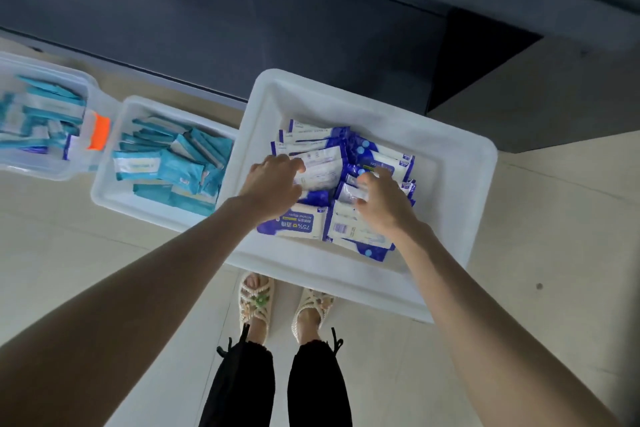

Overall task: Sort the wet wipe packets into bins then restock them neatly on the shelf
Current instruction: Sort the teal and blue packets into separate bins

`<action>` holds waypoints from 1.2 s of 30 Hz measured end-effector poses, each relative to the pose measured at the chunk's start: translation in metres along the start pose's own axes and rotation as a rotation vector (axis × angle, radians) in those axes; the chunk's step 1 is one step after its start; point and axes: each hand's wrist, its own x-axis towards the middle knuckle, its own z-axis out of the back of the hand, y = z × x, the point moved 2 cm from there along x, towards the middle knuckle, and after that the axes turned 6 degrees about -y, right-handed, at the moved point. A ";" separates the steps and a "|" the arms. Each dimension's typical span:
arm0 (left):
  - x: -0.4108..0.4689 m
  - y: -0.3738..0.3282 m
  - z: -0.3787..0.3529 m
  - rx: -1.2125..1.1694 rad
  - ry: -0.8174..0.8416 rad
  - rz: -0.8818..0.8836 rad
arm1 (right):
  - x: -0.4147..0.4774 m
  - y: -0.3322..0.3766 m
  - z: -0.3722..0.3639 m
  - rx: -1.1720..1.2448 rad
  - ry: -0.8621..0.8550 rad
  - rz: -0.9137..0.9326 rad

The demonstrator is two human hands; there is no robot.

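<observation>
The left hand (pixel 273 182) curls its fingers over a white packet (pixel 320 168). The right hand (pixel 382 206) pinches a small packet (pixel 350 191) between thumb and fingers, though it is blurred. Both packets lie among the blue packets (pixel 374 158) piled in the big white bin (pixel 460 163) on the floor. To the left sits a smaller bin (pixel 114 196) of teal packets (pixel 180 166), then a clear box (pixel 86 87). A dark shelf (pixel 242 21) runs behind.
</observation>
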 end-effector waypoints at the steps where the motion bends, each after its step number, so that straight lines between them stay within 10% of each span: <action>1: -0.007 0.003 0.010 -0.007 -0.003 0.003 | -0.004 0.009 0.004 0.006 0.004 0.015; 11: -0.078 0.100 0.114 -0.139 -0.134 0.058 | -0.038 0.168 0.032 -0.038 -0.014 0.142; 24: -0.210 0.412 0.206 -0.203 -0.156 0.158 | -0.064 0.473 -0.101 0.106 -0.090 0.103; 36: -0.138 0.611 0.194 -0.338 -0.036 0.408 | 0.059 0.616 -0.223 0.137 0.064 0.117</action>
